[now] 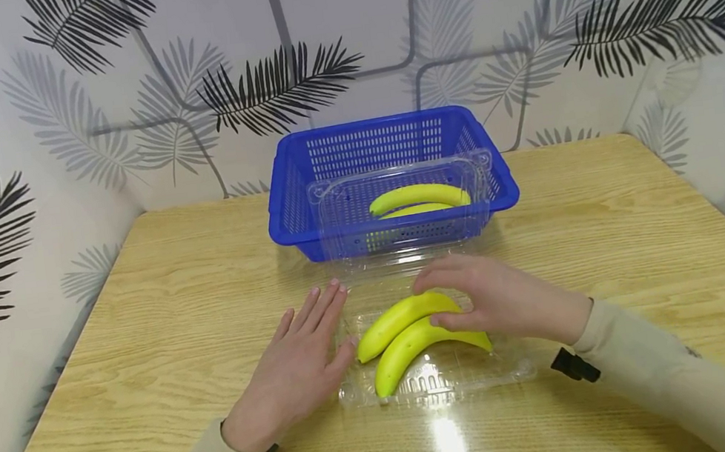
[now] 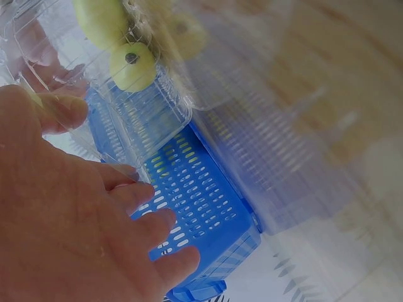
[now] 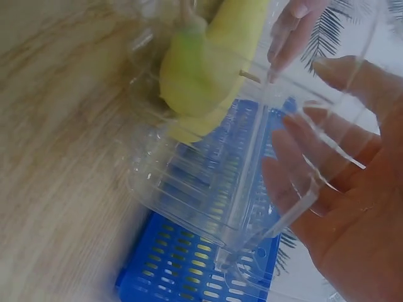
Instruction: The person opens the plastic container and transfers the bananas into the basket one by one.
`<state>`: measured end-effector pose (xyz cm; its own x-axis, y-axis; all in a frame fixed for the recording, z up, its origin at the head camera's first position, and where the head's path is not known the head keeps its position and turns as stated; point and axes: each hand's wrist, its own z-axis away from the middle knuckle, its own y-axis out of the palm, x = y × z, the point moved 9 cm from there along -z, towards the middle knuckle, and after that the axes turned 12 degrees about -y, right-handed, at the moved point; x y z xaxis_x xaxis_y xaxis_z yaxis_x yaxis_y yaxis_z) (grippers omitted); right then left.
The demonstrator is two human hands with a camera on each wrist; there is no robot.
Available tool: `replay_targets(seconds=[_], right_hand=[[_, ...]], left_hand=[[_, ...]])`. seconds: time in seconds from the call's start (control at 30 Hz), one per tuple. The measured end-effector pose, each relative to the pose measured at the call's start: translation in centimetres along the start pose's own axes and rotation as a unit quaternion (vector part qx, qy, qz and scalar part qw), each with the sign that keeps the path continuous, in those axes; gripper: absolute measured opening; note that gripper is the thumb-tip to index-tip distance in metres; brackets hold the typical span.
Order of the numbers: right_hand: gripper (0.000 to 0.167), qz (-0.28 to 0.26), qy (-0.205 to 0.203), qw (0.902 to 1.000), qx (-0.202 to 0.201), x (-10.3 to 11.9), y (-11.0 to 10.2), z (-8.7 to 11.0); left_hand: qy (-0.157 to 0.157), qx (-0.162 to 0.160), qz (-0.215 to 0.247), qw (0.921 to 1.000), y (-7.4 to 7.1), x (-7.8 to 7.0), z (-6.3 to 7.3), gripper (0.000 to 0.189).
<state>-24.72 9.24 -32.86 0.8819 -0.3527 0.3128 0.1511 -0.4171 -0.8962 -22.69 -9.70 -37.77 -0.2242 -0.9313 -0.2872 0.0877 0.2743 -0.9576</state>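
Head: 2 bananas lie in the clear clamshell (image 1: 520,370), base on the table (image 1: 207,273), lid (image 1: 406,257) up in front of the blue basket (image 1: 295,226). Far banana (image 1: 390,321) and near banana (image 1: 403,346) sit side by side, long axes roughly left-right across the base, left ends nearer the person, bulge toward the basket. Left hand (image 1: 295,372) just beside the left ends at the clamshell edge: fingers straight, nothing clamped. Right hand (image 1: 485,298) over the right part, thumb lined up with near banana, fingers bent, thumb and fingers apart. From here the fruit lies left of the right hand's grip; I'd call the right hand nearer, as it overlaps the fruit while the left only flanks it. At least 2 more bananas in the basket, seen through plastic.

Left wrist: thumb and 4 fingers spread, no fruit between them. Banana ends past the thumb, inside the plastic. Can't tell if fingertips touch the wall.

Right wrist: hand loosely bent, thumb clear of fingers, some fingers seen through plastic. Fruit inside, apart from the fingertips. Contact with the rim: can't tell.
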Motion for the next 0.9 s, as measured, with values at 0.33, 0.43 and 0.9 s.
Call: replay_targets(seconds=[0.33, 0.43, 0.9], right_hand=[[0.042, 0.035, 0.023, 0.9983, 0.041, -0.1, 1.2, 0.6], [0.042, 0.043, 0.015, 0.9979, 0.045, 0.0, 1.4, 0.7], [0.04, 0.06, 0.012, 0.9967, 0.052, 0.1, 2.4, 1.0]], left_hand=[[0.0, -0.001, 0.002, 1.0, 0.0, 0.0, 0.1, 0.064], [0.0, -0.001, 0.002, 1.0, -0.1, -0.1, 0.1, 0.065], [-0.001, -0.003, 0.004, 1.0, -0.1, 0.0, 0.1, 0.064]])
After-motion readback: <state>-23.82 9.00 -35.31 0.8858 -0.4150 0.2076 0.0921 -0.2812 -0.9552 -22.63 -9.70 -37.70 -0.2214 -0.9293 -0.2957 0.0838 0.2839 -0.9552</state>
